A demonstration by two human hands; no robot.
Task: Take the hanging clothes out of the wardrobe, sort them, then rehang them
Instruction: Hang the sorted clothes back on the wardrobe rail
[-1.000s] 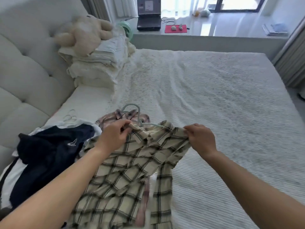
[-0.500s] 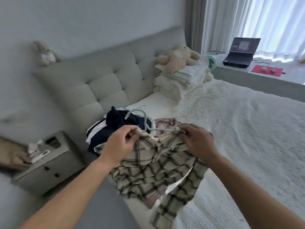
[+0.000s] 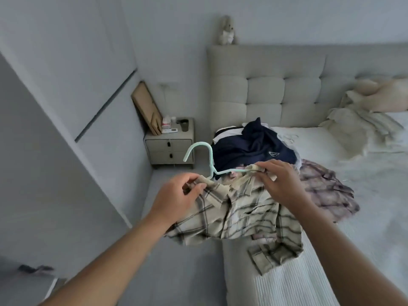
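Since half a second ago the view has been swung left: nightstand [image 3: 169, 145] and wardrobe door [image 3: 66, 89] now seen beside the bed [image 3: 364, 228], window side lost from view. Plaid shirt [image 3: 238, 213] is held on the mint hanger [image 3: 204, 157] above the bed's near edge, hem draped onto the mattress. Left hand [image 3: 176, 197] is curled around one shoulder of the shirt; right hand [image 3: 280, 182] pinches the other shoulder at the hanger arm. Navy garment [image 3: 249, 146] is piled on the bed just behind the hanger, against the headboard [image 3: 276, 89]. Purple plaid garment [image 3: 326, 191] lies on the bed beside the right hand.
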